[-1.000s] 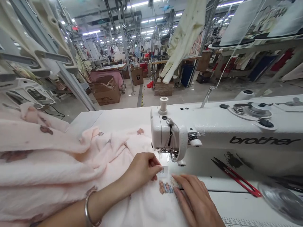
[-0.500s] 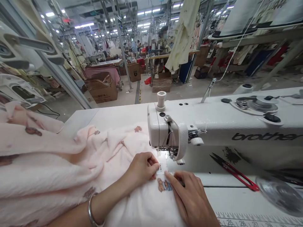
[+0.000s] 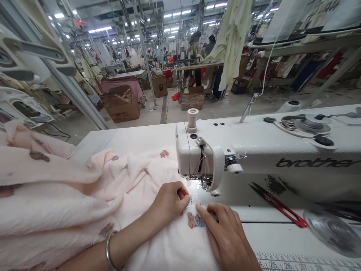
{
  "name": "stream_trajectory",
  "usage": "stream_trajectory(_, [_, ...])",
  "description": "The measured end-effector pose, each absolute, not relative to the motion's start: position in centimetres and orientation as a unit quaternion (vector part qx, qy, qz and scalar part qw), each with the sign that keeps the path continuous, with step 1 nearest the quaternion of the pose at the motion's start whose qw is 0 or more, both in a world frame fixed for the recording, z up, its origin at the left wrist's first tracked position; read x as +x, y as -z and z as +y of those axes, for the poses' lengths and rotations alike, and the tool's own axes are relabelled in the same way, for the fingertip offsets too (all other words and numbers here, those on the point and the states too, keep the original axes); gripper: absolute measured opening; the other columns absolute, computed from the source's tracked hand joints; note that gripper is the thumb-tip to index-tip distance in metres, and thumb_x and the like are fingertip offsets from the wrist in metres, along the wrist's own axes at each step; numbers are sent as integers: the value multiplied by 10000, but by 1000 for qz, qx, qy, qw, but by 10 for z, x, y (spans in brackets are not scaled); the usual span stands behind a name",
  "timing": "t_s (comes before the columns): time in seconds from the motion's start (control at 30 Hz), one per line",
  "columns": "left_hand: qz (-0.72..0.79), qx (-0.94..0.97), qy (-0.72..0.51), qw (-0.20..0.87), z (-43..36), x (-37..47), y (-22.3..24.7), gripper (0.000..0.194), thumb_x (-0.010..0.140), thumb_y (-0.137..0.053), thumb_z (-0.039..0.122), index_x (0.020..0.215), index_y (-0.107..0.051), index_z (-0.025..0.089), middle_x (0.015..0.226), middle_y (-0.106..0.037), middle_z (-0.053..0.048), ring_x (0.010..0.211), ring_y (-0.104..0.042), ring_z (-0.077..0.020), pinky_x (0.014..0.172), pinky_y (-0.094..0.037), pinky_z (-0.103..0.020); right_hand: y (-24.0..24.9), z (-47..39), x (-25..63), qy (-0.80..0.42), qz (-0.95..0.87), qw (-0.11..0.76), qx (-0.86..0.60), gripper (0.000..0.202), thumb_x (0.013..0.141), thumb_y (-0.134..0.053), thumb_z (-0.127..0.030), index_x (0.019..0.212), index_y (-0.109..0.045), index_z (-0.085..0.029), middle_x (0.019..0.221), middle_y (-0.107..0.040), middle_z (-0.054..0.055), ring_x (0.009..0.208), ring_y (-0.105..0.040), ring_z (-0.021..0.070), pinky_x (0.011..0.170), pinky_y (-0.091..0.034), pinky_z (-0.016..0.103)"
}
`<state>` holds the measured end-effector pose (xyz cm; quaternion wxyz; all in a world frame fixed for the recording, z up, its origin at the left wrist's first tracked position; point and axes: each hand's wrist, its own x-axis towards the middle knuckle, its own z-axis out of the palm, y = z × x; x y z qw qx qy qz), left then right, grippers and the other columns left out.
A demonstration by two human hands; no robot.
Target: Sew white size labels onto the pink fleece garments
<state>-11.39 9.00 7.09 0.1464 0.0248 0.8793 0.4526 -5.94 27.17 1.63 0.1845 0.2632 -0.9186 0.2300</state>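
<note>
The left hand (image 3: 172, 198) (silver bangle (image 3: 108, 251) on wrist) pinches a white label (image 3: 193, 202) on pink fabric (image 3: 138, 188); the right hand (image 3: 229, 233) lies at the label's four o'clock.

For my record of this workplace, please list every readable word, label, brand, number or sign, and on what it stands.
"brother": sewing machine
"25", "26", "27": ruler scale; neighbouring numbers partly hidden or cut off.
Too small or blurred: white label by the left hand, large cardboard box, smaller box behind it.
</note>
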Motion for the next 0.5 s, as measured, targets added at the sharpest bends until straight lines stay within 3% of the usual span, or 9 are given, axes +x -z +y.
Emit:
stream_trajectory(0.13, [929,124,-348,12,81,-100,-82,211,825,-511,169,1027,-561,134,1017,-588,-107,848,-612,-217,738,-525,-365,-17,274,-61,-210,-917,196,277,396,862,-388,-71,1210,-537,-186,1028,-499,94,968,-452,210,827,-356,361])
stream_trajectory(0.23, [913,306,-262,-60,72,-84,-84,241,896,-429,132,1110,-538,118,1156,-559,-141,1073,-568,-212,909,-516,-348,-19,275,-63,-185,-906,224,307,383,851,-403,-58,1204,-536,-125,1013,-497,106,949,-449,207,797,-365,346])
stream_trajectory(0.33, [887,415,-197,-52,64,-74,-76,362,907,-450,154,1259,-440,69,1297,-508,-180,1266,-441,-245,1038,-442,-376,-20,277,-64,-177,-903,232,314,378,850,-407,-55,1202,-536,-101,1015,-494,111,951,-449,206,795,-372,345])
stream_trajectory(0.5, [882,441,-161,-39,55,-73,-61,499,902,-453,166,1373,-320,71,1401,-416,-188,1353,-324,-251,1103,-362,-407,-16,279,-63,-159,-905,220,329,416,838,-428,-45,1241,-509,-102,1048,-485,117,978,-442,211,813,-382,351])
